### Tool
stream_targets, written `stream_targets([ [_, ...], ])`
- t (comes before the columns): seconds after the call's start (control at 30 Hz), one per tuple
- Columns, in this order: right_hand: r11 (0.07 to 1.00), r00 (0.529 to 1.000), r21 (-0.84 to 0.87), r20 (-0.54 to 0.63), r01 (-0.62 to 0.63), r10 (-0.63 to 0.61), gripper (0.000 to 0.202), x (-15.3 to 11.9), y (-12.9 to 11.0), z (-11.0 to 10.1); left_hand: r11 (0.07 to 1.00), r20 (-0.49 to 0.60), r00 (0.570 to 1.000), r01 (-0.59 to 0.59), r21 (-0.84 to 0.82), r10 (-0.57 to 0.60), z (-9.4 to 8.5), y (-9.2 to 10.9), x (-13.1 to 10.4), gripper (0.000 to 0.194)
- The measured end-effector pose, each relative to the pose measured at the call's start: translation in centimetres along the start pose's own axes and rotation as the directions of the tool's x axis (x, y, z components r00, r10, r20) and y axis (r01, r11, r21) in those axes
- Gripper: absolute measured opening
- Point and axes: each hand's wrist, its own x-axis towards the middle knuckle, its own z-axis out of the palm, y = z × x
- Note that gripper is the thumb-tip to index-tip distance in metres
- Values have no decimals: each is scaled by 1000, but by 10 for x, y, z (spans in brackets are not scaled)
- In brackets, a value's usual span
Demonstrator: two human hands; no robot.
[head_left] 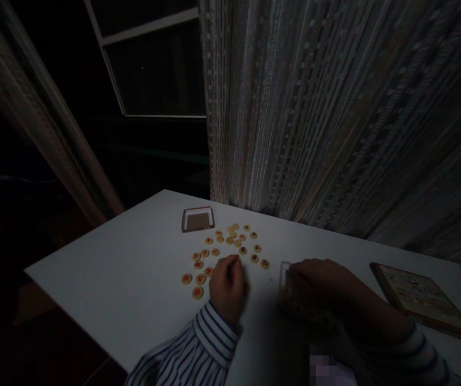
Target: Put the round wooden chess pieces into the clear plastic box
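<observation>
Window [155, 72], seen from where I stand: dark panes in a pale frame, upper left of centre. Striped curtain [314, 107]: hanging across the upper right, behind the white table [105, 273] below. Second curtain [47, 102]: slanting down the upper left.

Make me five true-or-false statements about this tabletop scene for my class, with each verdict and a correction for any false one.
1. Round pieces with red marks lie on the white table. True.
2. A shallow tray lies farther from the person than the left hand. True.
3. The left hand lies flat with its fingers spread. False: its fingers are curled in.
4. Every round piece shows a red mark. False: there are also pieces with dark marks, and some show no mark.
5. The right hand is at a clear-edged box. True.
</observation>
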Motion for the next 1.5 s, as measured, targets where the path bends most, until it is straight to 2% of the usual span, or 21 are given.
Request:
stream_targets([
  [0.1,998,999,32,-15,48,-48,32,-3,-8,-6,999,-3,999,34,-17,-34,-1,-2,3,16],
  [0.4,989,996,143,-85,32,-20,36,-13,-5,-14,1000,34,999,3,5,-3,-1,1,6,15],
  [0.57,989,996,143,-89,42,-30,35,-14,-9,-17,1000,-10,1000,4,16,-4,-4,3,8,16],
  [0.8,990,986,115,-154,84,-66,33,-10,-14,-6,1000,-70,997,-16,-19,14,-6,3,7,13],
  [1.1,995,995,46,-45,90,-88,33,-5,-24,-4,997,-96,995,-22,-71,15,-9,6,5,14],
  [1.33,995,994,44,-73,88,-85,35,-2,-22,-1,969,-86,988,109,-223,-131,-29,9,33,17],
  [1.5,993,988,36,-116,111,-107,36,-2,-18,7,949,-152,966,165,-268,-210,-44,7,65,20],
])
